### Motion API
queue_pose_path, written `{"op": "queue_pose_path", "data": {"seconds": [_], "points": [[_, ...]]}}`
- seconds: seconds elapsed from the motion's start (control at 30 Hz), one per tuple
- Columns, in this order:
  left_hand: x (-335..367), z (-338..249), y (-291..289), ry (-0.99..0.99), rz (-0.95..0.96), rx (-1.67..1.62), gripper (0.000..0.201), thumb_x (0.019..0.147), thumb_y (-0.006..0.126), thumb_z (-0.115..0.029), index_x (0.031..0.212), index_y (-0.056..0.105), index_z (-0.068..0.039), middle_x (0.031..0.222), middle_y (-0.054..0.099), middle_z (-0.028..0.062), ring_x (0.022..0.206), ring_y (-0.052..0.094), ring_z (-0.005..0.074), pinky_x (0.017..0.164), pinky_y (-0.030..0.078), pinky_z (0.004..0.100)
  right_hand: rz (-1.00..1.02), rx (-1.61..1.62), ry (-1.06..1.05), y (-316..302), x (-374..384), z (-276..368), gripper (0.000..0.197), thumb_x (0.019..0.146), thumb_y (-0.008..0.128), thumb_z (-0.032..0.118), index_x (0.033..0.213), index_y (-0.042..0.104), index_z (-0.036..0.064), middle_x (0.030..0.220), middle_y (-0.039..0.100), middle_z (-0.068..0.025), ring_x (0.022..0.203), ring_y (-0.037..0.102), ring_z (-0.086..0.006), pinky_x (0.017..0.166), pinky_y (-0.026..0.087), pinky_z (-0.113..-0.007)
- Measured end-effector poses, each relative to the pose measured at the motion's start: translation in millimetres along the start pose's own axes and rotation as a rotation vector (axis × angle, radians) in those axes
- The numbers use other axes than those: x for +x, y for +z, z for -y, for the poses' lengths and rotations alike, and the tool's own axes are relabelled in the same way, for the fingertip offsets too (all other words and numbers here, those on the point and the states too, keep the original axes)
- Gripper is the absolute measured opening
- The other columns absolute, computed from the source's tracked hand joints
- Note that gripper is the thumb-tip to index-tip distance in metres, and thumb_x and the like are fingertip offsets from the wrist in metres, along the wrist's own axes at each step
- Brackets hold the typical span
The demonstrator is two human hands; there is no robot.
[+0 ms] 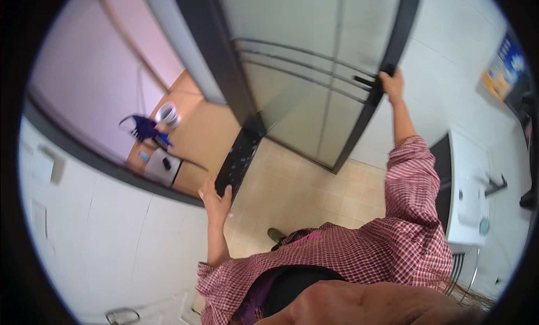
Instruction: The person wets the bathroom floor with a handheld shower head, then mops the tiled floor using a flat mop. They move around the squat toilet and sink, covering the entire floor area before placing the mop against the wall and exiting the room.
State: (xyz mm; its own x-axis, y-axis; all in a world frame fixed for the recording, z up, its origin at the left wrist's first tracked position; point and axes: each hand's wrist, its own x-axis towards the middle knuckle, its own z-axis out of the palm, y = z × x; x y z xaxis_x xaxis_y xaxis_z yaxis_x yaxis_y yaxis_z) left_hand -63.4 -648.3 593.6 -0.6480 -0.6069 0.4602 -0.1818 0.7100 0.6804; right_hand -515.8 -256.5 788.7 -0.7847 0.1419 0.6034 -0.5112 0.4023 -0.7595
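Observation:
A dark-framed frosted glass door (292, 72) stands swung inward, with three dark bars across its pane. My right hand (392, 82) is closed around the door's outer edge, beside the black lever handle (365, 81). Over at the doorway, my left hand (215, 200) rests against the dark door frame (168, 191), its thumb spread away from the other fingers. Nothing shows in the left palm. Between the two hands lies a black speckled threshold (238, 159).
A white washbasin (469, 184) with a dark tap (495, 184) stands at the right. Beyond the doorway are a white bucket (168, 115), a dark blue item (145, 128) and a pale box (163, 166) on the floor. Beige tiles (292, 167) cover the floor here.

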Motion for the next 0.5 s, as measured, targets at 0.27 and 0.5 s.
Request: {"op": "queue_pose_path", "data": {"seconds": [0.27,0.5], "points": [[-26,111,-170,-0.066,-0.306,0.126,0.061,0.073,0.070,-0.010,0.127,0.045,0.000,0.132,0.042,0.0237,0.117,0.037,0.0398,0.101,0.030,0.0455,-0.090,-0.262,0.070,-73,-19,-11,0.045,0.070,0.069,0.030,0.103,0.064,-0.0006,0.091,0.067,-0.0120,0.084,0.062,-0.0228,0.076,0.047,-0.036],[9,148,-318,0.189,-0.677,0.510,0.072,0.077,0.067,-0.017,0.137,0.032,0.001,0.143,0.027,0.0220,0.123,0.029,0.0391,0.103,0.024,0.0449,-0.329,-0.348,0.094,-185,-38,2,0.050,0.072,0.069,0.029,0.105,0.061,-0.0064,0.098,0.066,-0.0179,0.092,0.063,-0.0294,0.083,0.047,-0.038]]}}
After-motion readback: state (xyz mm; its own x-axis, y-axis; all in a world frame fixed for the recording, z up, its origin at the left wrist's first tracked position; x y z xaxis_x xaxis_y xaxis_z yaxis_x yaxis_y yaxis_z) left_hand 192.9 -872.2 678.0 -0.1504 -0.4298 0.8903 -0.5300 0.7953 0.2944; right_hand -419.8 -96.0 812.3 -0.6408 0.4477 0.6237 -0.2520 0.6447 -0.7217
